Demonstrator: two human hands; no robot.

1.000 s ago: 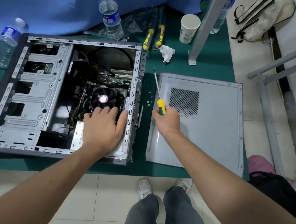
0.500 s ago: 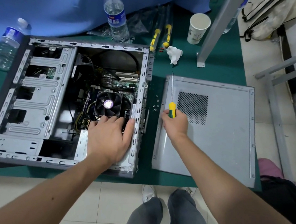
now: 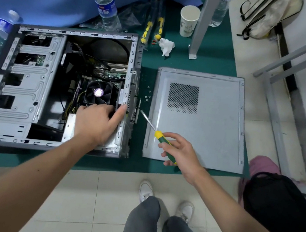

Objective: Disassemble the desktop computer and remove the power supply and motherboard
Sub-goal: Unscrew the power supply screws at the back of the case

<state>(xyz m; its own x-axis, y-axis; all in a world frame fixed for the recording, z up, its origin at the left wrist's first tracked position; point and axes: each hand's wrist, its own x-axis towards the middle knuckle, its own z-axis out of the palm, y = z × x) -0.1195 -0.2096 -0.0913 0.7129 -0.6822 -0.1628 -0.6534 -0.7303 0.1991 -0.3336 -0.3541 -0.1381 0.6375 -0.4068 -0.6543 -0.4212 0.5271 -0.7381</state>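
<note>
Gripping screwdriver (image 3: 162, 139), left hand (image 3: 97, 123) on case (image 3: 22, 80)

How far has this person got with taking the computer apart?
Early on. Done: the side panel is off and lies beside the open case, with loose screws between them. In hand: the left hand rests on the power supply while the right hand holds a screwdriver aimed at the case's rear. Left: power supply and motherboard are both inside.

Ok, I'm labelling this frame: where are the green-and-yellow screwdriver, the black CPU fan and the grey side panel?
green-and-yellow screwdriver (image 3: 162, 137): head view, on the handle's yellow collar.
black CPU fan (image 3: 98, 92): head view, on its hub sticker.
grey side panel (image 3: 213, 129): head view, on bare metal right of the vent.
</note>
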